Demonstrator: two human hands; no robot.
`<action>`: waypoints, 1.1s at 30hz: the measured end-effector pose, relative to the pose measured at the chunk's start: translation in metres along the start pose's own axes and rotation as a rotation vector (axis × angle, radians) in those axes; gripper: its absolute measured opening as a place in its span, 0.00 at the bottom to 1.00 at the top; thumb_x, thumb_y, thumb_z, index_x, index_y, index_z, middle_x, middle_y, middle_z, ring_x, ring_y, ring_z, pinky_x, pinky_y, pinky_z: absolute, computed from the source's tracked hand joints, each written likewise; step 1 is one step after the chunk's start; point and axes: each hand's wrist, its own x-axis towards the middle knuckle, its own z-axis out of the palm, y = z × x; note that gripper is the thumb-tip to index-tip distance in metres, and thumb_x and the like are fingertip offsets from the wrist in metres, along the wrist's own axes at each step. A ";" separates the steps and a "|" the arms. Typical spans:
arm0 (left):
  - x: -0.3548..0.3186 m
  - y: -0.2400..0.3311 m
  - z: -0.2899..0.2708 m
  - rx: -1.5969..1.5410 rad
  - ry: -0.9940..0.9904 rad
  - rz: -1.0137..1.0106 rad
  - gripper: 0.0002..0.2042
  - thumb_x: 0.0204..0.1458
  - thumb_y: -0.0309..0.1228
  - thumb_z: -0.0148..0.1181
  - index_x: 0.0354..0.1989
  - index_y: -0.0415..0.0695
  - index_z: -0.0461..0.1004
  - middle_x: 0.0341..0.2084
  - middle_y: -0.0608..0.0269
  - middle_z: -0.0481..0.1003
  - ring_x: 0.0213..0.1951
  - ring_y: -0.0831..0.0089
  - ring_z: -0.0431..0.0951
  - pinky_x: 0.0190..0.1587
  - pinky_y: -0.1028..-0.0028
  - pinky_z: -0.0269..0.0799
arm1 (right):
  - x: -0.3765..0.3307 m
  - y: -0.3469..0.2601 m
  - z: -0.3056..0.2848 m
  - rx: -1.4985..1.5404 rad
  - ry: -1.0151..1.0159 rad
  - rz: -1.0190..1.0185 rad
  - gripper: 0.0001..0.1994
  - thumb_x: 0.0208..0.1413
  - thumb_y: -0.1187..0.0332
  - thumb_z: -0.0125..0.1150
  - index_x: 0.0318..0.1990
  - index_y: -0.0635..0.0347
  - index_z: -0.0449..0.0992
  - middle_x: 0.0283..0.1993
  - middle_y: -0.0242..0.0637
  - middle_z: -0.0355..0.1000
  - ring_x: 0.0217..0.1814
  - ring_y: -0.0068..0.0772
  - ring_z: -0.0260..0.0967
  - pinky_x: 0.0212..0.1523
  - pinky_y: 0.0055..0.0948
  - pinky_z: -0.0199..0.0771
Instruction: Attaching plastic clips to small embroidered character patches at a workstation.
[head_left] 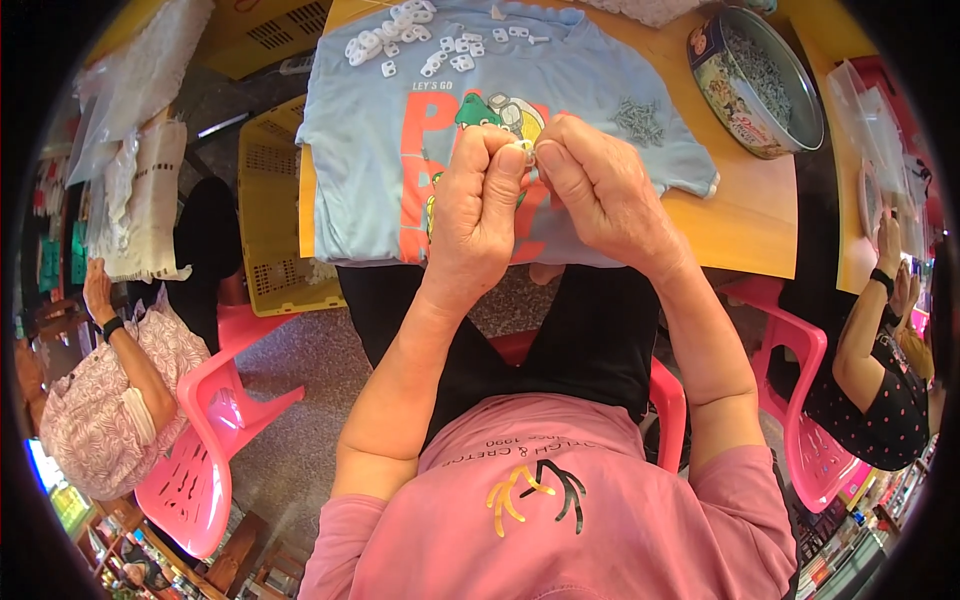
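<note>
My left hand (475, 200) pinches a small white piece (527, 150) between thumb and forefinger, out in front of me above the blue shirt (355, 180). My right hand (610, 195) meets it there, thumb against curled forefinger, right beside the piece; I cannot tell whether those fingertips grip something of their own.

Beneath my hands the shirt lies spread over the yellow-orange table (755, 235). Loose white plastic pieces (373, 45) are scattered and heaped on its far left part, and a small pile of grey metal bits (638, 122) sits to the right of my right hand. Beyond that, near the table's far right corner, an open round tin (715, 85) holds many more grey bits. A yellow crate (272, 275) stands left of the table. Pink chairs (225, 400) flank me, with a person (130, 400) seated on my left and another (875, 400) on my right.
</note>
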 end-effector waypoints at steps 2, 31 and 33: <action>0.000 -0.001 0.000 0.001 0.014 0.017 0.07 0.66 0.30 0.47 0.36 0.41 0.66 0.24 0.71 0.66 0.26 0.84 0.62 0.29 0.80 0.61 | 0.000 0.001 0.000 0.005 -0.003 0.004 0.08 0.63 0.72 0.50 0.33 0.67 0.66 0.27 0.40 0.64 0.23 0.38 0.64 0.26 0.34 0.63; -0.001 -0.001 0.002 -0.047 0.172 0.001 0.08 0.66 0.30 0.45 0.35 0.41 0.65 0.21 0.73 0.61 0.23 0.85 0.58 0.25 0.80 0.58 | 0.109 0.038 0.007 -0.296 0.012 -0.026 0.07 0.56 0.70 0.61 0.38 0.64 0.78 0.34 0.39 0.74 0.31 0.31 0.69 0.35 0.28 0.70; -0.001 -0.003 0.001 -0.049 0.182 0.009 0.07 0.66 0.29 0.45 0.35 0.41 0.65 0.21 0.73 0.61 0.23 0.85 0.57 0.25 0.80 0.58 | 0.124 0.043 0.021 -0.312 -0.012 -0.015 0.08 0.55 0.68 0.62 0.38 0.62 0.78 0.36 0.40 0.75 0.32 0.35 0.71 0.36 0.31 0.71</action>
